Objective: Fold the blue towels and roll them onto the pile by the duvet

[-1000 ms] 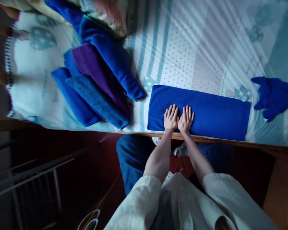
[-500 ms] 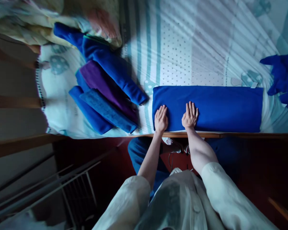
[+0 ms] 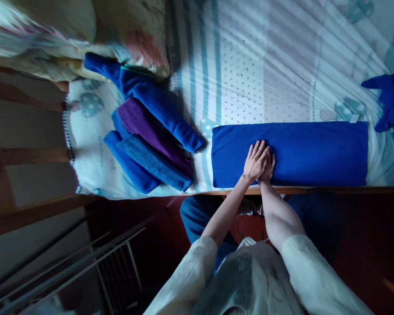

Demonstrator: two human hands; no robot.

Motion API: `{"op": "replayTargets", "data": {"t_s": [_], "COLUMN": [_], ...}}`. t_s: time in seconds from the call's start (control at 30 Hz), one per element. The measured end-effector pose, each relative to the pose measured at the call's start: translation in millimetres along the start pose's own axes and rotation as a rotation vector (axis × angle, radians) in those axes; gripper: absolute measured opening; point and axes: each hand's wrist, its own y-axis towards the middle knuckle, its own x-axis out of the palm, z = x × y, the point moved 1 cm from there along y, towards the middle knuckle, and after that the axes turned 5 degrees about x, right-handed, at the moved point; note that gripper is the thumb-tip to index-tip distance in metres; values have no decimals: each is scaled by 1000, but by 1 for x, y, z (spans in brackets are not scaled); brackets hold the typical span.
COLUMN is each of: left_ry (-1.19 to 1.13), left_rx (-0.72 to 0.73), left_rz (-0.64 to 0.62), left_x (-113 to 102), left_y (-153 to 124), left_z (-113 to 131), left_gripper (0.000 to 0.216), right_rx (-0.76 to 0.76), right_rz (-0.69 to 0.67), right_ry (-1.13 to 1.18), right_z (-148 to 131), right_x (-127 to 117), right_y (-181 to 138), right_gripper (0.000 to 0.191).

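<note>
A long folded blue towel [image 3: 315, 153] lies along the near edge of the bed. My left hand [image 3: 254, 159] rests flat on its left part with the fingers stretched out. My right hand [image 3: 269, 168] lies partly under the left one, pressed on the same towel; only its outer edge shows. Neither hand grips the cloth.
A heap of folded blue and purple towels [image 3: 151, 140] lies to the left on the patterned bedsheet [image 3: 249, 65]. A crumpled blue cloth [image 3: 390, 105] sits at the right edge. A pillow [image 3: 52, 39] is at the top left. The wooden bed rail [image 3: 315, 190] runs below the towel; a metal rack [image 3: 101, 258] stands lower left.
My left hand slid right across the blue towel and now overlaps my right hand. The hands were apart half a second ago. The view has shifted slightly.
</note>
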Motion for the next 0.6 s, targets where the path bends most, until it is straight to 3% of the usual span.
{"op": "replayTargets", "data": {"t_s": [0.1, 0.3, 0.4, 0.5, 0.6], "left_ry": [11, 109, 136, 118, 86], "left_rx": [-25, -244, -347, -400, -380], "left_rz": [3, 158, 235, 278, 261], "left_x": [-7, -61, -79, -79, -58], "left_y": [13, -2, 0, 4, -1], "left_z": [-15, -95, -118, -112, -80], "left_gripper": [57, 61, 63, 66, 66], "right_rx": [-22, -55, -53, -47, -44], "right_rz": [22, 73, 78, 77, 64], "right_ry": [-11, -9, -13, -4, 5], "right_z": [-3, -9, -11, -11, -12], "right_x": [-4, -14, -15, -14, -13], "right_y": [0, -2, -2, -2, -3], "right_gripper": [60, 64, 64, 65, 65]}}
